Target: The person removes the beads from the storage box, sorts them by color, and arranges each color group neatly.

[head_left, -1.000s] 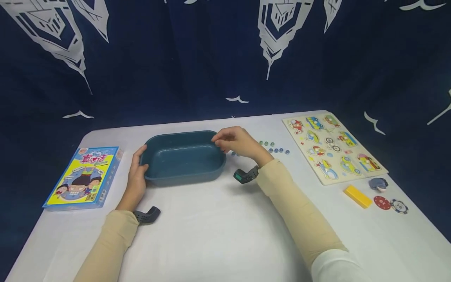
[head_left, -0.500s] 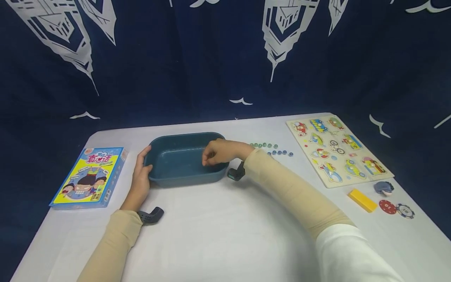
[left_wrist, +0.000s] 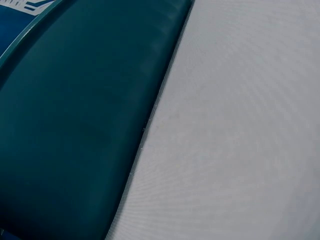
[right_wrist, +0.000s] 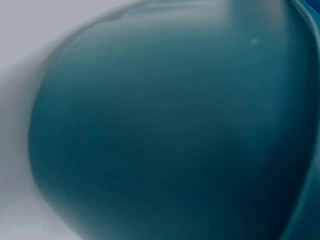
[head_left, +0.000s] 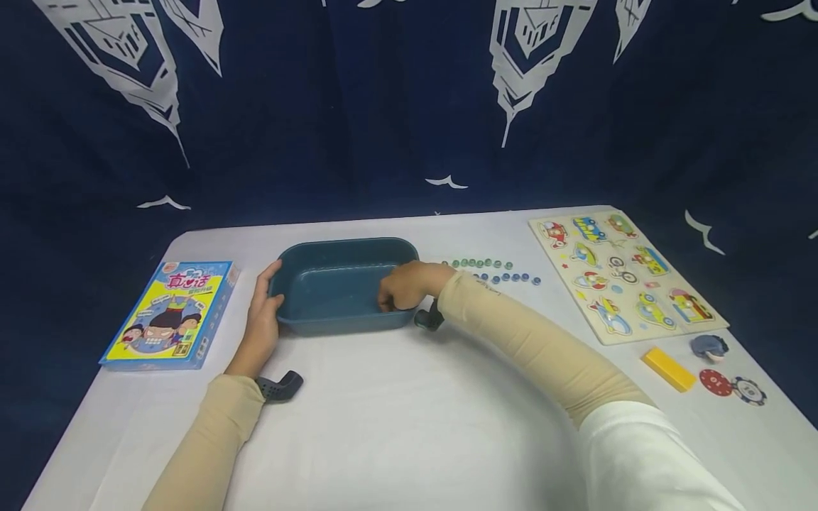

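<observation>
A dark teal oval tub [head_left: 326, 291] stands on the white table in the head view. My left hand [head_left: 258, 319] holds its left end, fingers and thumb at the rim. My right hand [head_left: 405, 285] reaches over the right end with its fingers bent down into the tub. Those fingertips are hidden, so whether they hold anything cannot be seen. Behind the right wrist lie a row of green beads [head_left: 479, 263] and a row of blue beads [head_left: 514, 277]. Tub wall [left_wrist: 85, 110] fills much of the left wrist view, and the same outer wall [right_wrist: 160, 115] the right one.
A blue and yellow card-game box [head_left: 169, 312] lies at the left. On the right are a wooden picture puzzle [head_left: 626, 273], a yellow block [head_left: 668, 368], a small grey-blue figure [head_left: 709, 346], a red chip [head_left: 715, 382] and a white-and-dark chip [head_left: 748, 391]. A dark blue curtain hangs behind.
My right hand has moved from above the tub's right rim to over its inside, then lower into it. The left hand stays at the left end. The whole head view has shifted slightly.
</observation>
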`<act>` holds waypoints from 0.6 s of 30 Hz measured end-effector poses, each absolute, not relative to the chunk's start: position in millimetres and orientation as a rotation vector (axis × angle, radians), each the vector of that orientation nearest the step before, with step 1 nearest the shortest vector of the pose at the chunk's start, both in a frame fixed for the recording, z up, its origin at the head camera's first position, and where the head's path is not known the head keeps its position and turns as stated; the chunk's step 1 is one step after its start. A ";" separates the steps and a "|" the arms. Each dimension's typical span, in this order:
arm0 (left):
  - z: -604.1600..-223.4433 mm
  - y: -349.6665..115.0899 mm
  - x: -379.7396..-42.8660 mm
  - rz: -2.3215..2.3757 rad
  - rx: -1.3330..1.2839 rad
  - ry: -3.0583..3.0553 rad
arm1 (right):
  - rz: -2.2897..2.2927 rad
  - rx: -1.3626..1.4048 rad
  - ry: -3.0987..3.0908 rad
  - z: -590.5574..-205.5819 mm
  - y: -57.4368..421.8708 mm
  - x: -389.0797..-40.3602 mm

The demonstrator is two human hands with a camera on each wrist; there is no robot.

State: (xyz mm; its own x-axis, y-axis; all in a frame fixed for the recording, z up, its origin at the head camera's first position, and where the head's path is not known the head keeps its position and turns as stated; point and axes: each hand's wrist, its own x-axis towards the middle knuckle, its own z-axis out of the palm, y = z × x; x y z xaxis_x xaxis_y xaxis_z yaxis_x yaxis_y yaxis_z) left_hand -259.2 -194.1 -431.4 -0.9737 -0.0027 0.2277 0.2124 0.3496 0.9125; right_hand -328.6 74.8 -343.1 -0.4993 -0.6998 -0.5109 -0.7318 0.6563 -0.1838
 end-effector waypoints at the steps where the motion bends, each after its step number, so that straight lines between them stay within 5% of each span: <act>1: -431.6 -194.3 -259.6 -1.677 -0.192 -2.419 | 0.070 -1.112 2.298 -343.0 74.4 -328.8; 18: -431.2 -196.0 -261.8 -1.687 -0.143 -2.479 | -0.080 -1.081 2.093 -338.9 69.2 -337.0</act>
